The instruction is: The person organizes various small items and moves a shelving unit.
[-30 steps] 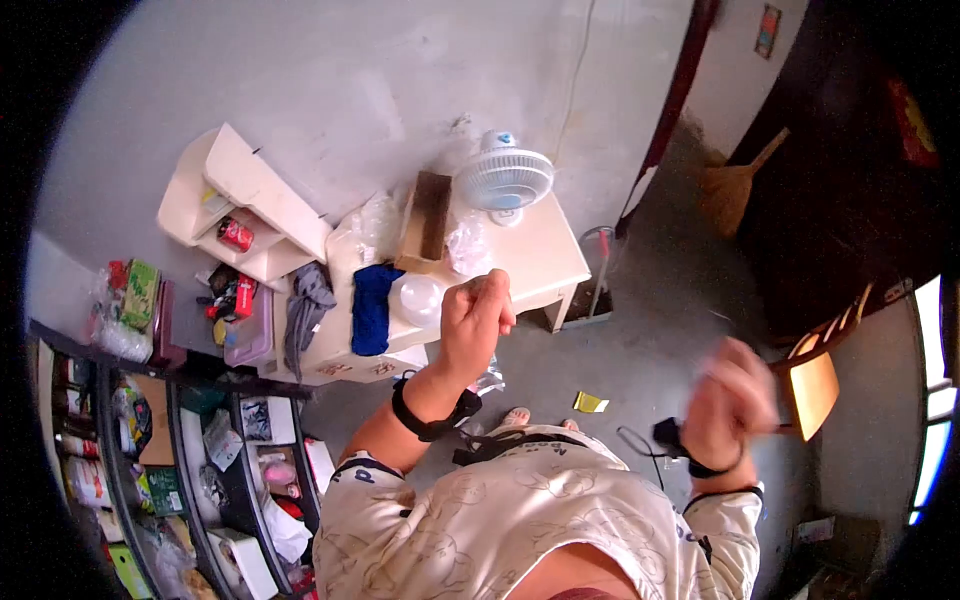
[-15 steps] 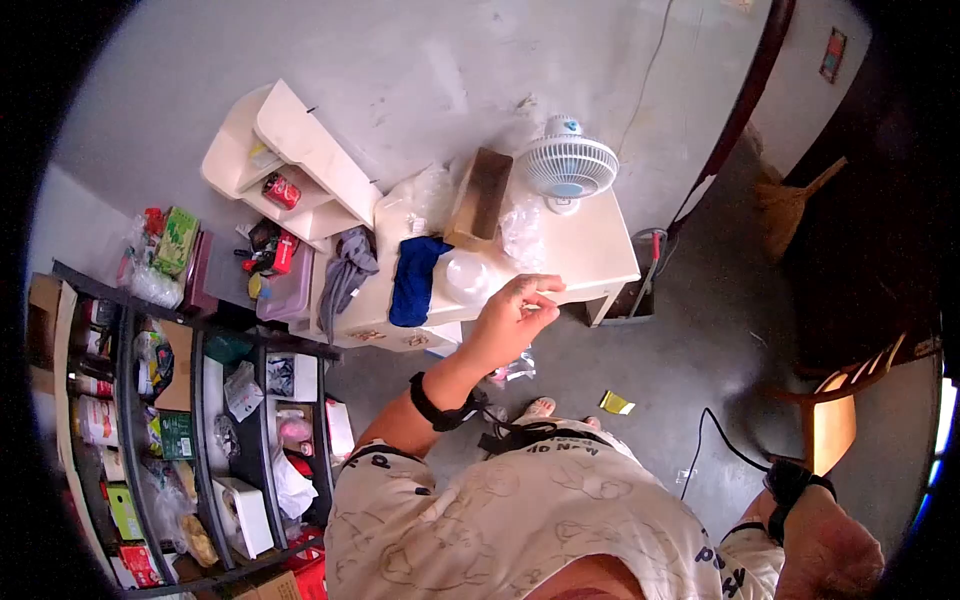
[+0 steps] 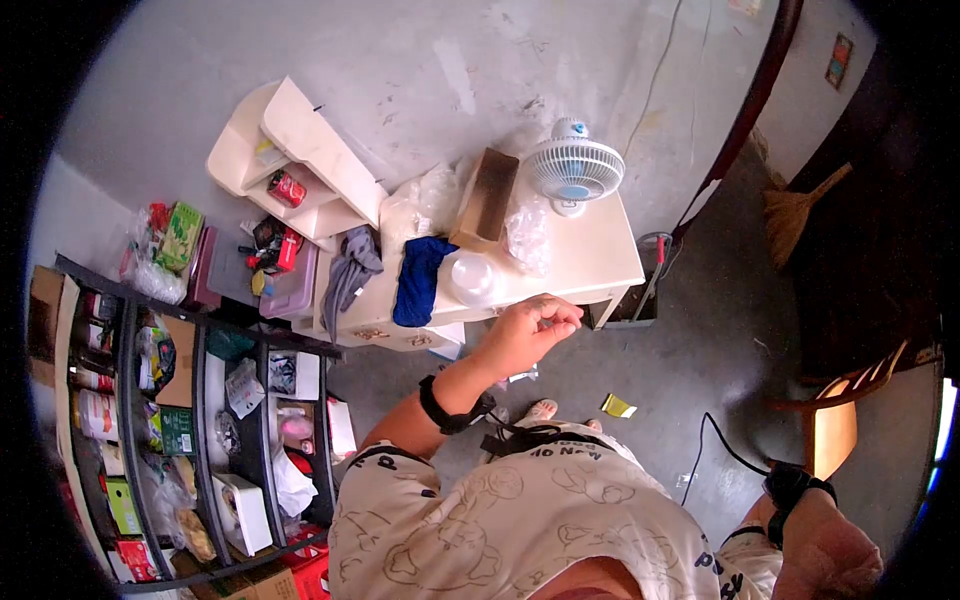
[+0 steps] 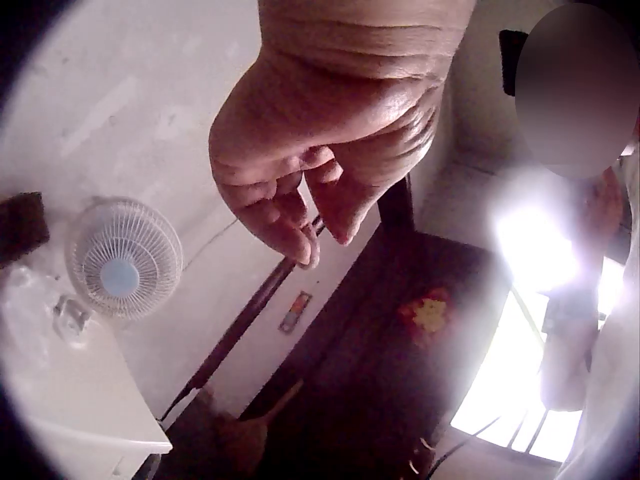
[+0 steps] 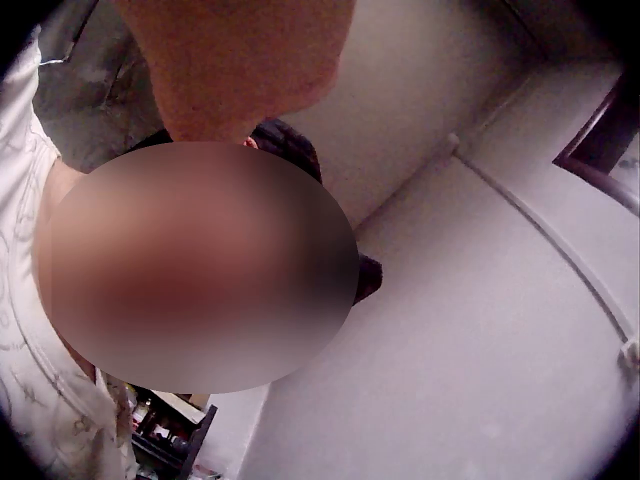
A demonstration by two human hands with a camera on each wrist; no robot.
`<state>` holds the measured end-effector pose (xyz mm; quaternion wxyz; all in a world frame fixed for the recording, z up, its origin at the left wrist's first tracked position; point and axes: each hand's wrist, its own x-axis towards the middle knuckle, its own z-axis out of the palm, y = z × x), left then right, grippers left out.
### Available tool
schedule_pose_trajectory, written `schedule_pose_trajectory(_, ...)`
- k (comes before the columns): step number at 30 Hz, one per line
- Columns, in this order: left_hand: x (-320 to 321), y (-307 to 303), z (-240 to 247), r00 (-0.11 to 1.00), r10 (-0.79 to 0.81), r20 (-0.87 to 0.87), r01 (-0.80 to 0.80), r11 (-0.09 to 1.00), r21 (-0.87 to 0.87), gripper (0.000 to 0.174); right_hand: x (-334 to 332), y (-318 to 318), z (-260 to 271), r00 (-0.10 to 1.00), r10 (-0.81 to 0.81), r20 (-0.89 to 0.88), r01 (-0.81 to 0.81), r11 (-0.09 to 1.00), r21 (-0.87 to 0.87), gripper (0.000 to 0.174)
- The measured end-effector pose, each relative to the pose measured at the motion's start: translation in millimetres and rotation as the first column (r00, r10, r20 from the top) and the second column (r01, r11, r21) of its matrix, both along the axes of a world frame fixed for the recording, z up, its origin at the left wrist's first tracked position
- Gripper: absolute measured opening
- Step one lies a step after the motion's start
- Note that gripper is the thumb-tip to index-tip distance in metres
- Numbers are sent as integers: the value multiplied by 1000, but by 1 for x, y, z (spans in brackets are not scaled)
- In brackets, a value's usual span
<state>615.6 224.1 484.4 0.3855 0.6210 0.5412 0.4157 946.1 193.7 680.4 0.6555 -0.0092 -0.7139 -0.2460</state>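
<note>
My left hand (image 3: 528, 332) is raised in front of the white table's near edge, its fingers loosely bent and holding nothing. In the left wrist view, a gap shows between the thumb and fingers of this hand (image 4: 325, 140). My right hand (image 3: 828, 552) is at the lower right, close to the body. Part of that hand (image 5: 245, 65) fills the top of the right wrist view, but its fingers cannot be made out.
On the white table (image 3: 590, 250) are a fan (image 3: 577, 170), an open cardboard box (image 3: 487, 198), a blue cloth (image 3: 420, 280) and a clear round container (image 3: 473, 278). Left stands a filled shelf rack (image 3: 200, 440); right, a wooden chair (image 3: 833, 438).
My right hand has moved down and right, nearer the body. The fingers of my left hand, more tightly bunched earlier, are looser now. The head view has shifted, with the table further right.
</note>
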Motion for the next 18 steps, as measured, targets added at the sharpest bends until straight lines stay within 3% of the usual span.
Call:
schedule_pose_trajectory(2,4,-1,1,997,-13,73,17,998,-62,10,0,0,0,1000,4,2,-4,1000,5,22)
schedule_pose_trajectory(6,8,1,-2,998,-16,60,18,999,-32,14,-1,0,1,1000,-1,1,1,1000,19,22)
schedule_pose_trajectory(11,7,3,5,997,-72,14,74,977,-201,17,1,-2,4,1000,-2,6,1,999,35,22)
schedule_pose_trajectory(18,10,3,8,996,-56,75,68,982,-177,19,2,-6,4,997,-70,17,70,998,3,22)
